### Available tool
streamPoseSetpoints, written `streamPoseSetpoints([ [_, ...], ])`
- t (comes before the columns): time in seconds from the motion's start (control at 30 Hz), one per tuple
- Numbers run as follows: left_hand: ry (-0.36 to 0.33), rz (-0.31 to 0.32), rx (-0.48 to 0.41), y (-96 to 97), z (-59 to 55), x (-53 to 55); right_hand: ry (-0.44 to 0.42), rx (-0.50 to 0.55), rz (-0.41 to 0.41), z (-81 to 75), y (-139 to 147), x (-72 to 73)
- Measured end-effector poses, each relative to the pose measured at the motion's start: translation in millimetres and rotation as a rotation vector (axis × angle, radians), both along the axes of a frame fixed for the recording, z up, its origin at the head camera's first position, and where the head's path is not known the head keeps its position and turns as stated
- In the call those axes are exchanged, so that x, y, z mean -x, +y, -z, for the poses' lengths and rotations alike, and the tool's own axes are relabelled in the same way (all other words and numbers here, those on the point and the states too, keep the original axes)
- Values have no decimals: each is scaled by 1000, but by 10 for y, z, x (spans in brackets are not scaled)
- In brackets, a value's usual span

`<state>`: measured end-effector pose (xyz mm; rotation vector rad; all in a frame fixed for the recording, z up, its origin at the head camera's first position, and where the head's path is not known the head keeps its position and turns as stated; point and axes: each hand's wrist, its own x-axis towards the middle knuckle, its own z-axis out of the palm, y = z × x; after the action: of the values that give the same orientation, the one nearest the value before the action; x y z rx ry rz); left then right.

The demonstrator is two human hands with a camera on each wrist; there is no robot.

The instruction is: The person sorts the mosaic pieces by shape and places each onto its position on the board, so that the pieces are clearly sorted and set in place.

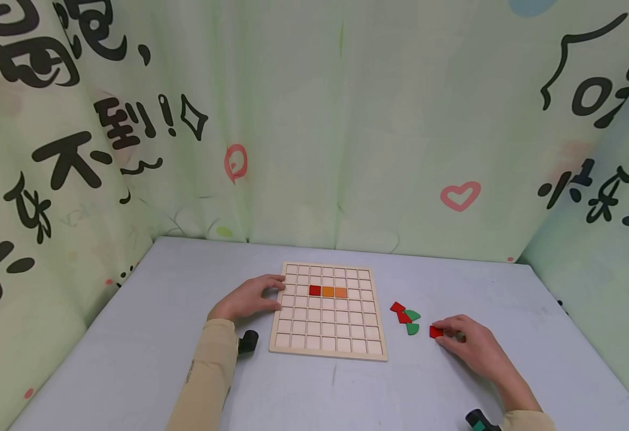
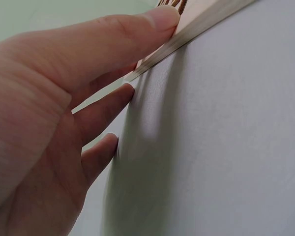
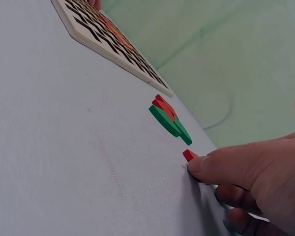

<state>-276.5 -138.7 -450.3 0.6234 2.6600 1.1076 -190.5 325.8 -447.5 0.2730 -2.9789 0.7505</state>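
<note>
A wooden grid board (image 1: 328,354) lies flat on the table, with one red square (image 1: 315,290) and two orange squares (image 1: 334,292) side by side in one row. My left hand (image 1: 249,297) rests at the board's left edge, thumb and fingers spread apart; its thumb (image 2: 137,32) overlaps the wooden rim in the left wrist view. To the right of the board, my right hand (image 1: 471,342) pinches a red square piece (image 1: 435,331) between thumb and fingers, low over the table. In the right wrist view the thumb hides part of that piece (image 3: 189,155).
Between the board and my right hand lie loose red pieces (image 1: 403,318) and green rounded pieces (image 1: 413,328), partly overlapping. A pale curtain (image 1: 303,149) with printed characters stands around the white table (image 1: 325,395) at the back and sides.
</note>
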Motion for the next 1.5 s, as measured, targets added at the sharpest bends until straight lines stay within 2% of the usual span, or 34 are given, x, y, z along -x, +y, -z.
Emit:
streamPoseSetpoints([
  [0.3,12,14,6,-11,-14,-9,-23,8,21,22,-25,19],
  [0.53,17,17,7,-7,0,2,15,74,59,20,-131,15],
  [0.8,10,1,-1,-8,-3,0,7,164,95,2,-293,46],
  [1.13,-12,-21,2,31,3,5,47,217,46,-16,-439,119],
  [1.33,-15,-14,1,30,-7,-3,32,220,33,-50,-585,195],
  [1.5,-15,-22,7,18,-4,-5,18,261,17,-77,-714,269],
])
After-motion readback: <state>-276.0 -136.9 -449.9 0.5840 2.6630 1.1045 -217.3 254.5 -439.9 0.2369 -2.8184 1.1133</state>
